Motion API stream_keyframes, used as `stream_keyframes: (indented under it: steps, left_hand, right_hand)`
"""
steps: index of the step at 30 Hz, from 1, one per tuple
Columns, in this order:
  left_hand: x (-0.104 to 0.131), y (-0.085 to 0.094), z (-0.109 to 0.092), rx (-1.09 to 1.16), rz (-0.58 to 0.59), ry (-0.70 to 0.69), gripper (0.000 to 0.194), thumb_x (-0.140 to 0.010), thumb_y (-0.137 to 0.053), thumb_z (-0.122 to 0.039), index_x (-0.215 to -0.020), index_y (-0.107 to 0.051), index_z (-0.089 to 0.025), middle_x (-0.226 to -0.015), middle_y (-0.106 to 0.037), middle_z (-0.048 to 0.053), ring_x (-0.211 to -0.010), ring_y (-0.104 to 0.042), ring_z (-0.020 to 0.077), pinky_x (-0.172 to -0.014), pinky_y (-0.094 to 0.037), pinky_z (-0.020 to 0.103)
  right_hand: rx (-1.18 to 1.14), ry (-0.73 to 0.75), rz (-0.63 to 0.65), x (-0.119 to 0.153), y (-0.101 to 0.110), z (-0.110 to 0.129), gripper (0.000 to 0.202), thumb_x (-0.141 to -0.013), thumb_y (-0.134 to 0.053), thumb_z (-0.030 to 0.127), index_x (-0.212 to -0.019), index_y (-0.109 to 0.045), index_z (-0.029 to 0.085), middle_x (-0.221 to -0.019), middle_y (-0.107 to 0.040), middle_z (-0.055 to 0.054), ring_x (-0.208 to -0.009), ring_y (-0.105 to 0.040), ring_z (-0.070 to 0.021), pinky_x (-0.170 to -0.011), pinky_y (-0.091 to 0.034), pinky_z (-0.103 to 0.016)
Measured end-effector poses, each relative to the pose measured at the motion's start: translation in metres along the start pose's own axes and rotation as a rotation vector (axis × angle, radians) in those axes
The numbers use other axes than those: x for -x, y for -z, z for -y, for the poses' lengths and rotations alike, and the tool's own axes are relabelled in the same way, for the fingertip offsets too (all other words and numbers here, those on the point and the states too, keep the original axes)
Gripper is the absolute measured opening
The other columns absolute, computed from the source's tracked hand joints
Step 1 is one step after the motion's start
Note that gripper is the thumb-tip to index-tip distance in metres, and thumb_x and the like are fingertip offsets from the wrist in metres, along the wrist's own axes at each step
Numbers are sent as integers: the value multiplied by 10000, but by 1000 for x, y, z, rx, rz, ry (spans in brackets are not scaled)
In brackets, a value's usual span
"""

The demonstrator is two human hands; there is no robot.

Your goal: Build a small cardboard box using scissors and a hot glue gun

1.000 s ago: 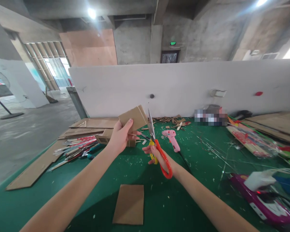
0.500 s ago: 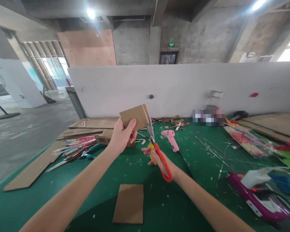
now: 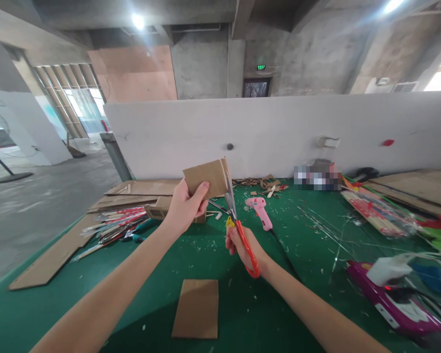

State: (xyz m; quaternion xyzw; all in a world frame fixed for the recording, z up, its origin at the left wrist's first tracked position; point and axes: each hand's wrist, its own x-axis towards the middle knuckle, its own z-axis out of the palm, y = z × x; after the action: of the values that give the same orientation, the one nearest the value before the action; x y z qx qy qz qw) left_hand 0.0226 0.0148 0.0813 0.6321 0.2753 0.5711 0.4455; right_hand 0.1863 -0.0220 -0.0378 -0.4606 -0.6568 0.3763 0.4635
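Note:
My left hand [image 3: 187, 206] pinches a small brown cardboard piece [image 3: 206, 179] between thumb and fingers, raised over the green table. A narrow strip along the piece's right edge stands slightly apart from it. My right hand [image 3: 244, 247] is closed round orange-handled scissors [image 3: 245, 245], whose blades point up and meet the cardboard at that right edge. Part of a yellow handle shows by my right fingers. Below, a flat cardboard rectangle [image 3: 196, 309] lies on the table near the front.
A pink glue gun [image 3: 260, 213] lies right of the scissors, its cord running forward. Packaged sticks and tools [image 3: 113, 228] and cardboard sheets [image 3: 49, 255] are at left. Cardboard scraps [image 3: 259, 184] lie behind. A purple power strip [image 3: 397, 304] sits at right.
The fingers of my right hand have drawn in round the scissor handles, and the blades have come closer together at the cardboard's edge. My left hand has hardly moved.

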Motion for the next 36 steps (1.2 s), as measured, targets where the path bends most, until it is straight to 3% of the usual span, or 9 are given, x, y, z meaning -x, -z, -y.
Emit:
stream_keyframes:
  steps: [9, 20, 28, 33, 36]
  left_hand:
    - [2, 0, -3, 30, -3, 23, 244, -843, -591, -357, -890, -416, -192, -631, -435, -79, -357, -333, 0, -325, -208, 141]
    - [2, 2, -6, -7, 35, 43, 253, -838, -597, -367, -907, -428, -192, -624, -413, -77, -358, -344, 3, -320, -207, 138]
    - [7, -1, -11, -13, 58, 56, 250, -839, -596, -376, -870, -428, -194, -569, -409, -78, -343, -349, 11, -314, -207, 139]
    - [7, -1, -10, -7, 45, 54, 257, -827, -609, -378, -877, -437, -194, -606, -441, -66, -344, -350, 7, -310, -202, 138]
    - [6, 0, -11, -17, 60, 48, 248, -838, -596, -376, -874, -431, -194, -610, -436, -65, -344, -342, 5, -309, -203, 139]
  right_hand:
    - [-2, -5, -31, 5, -4, 6, 493, -897, -345, 610, -654, -448, 195, -526, -503, 20, -422, -470, -86, -416, -371, -209]
    - [-87, 60, 20, 9, -1, 10, 484, -890, -346, 619, -886, -546, 178, -779, -544, -28, -621, -501, -110, -517, -446, -226]
    - [0, 12, -65, 9, -2, 13, 532, -867, -372, 646, -646, -509, 182, -559, -537, -12, -462, -540, -113, -458, -445, -239]
    - [22, -29, -85, 10, -3, 15, 547, -854, -371, 667, -622, -503, 189, -506, -528, -4, -403, -529, -111, -407, -424, -226]
    - [-9, -23, -76, 10, -4, 11, 531, -862, -371, 652, -673, -524, 179, -581, -556, -15, -444, -538, -106, -423, -448, -224]
